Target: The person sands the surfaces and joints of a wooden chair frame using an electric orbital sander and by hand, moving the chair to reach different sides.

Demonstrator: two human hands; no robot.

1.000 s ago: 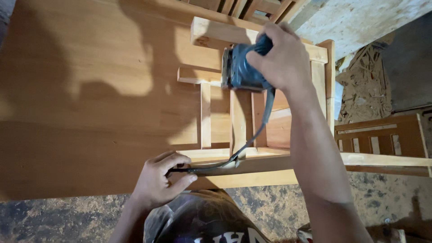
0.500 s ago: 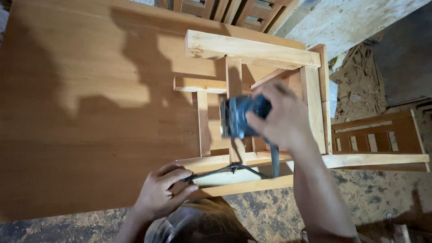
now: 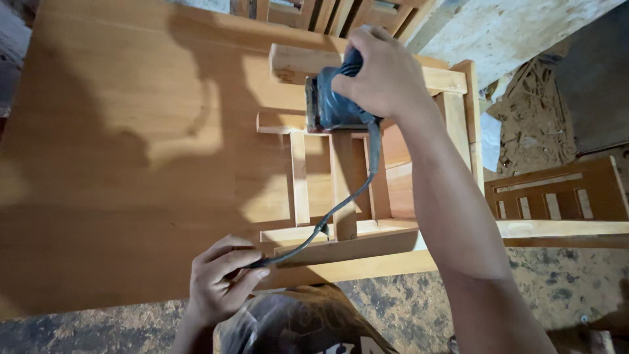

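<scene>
Head view: right hand (image 3: 386, 72) clamped on blue sander (image 3: 334, 105), sitting on far end of wooden chair frame (image 3: 452, 118), long axis running away from the person. Left hand (image 3: 223, 278) pinches its cord (image 3: 327, 219) at near rail. Wide board (image 3: 131, 164) lies left; sawdust floor (image 3: 563, 288) right.

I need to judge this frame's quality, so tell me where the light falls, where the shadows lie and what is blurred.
Head view: warm side light brightens the wooden panel in patches; a dark shadow of head and arm crosses it. The right hand on the blue sander and the left hand by the cord look sharp; the floor is dim; wide-lens bending shows at the edges.
</scene>
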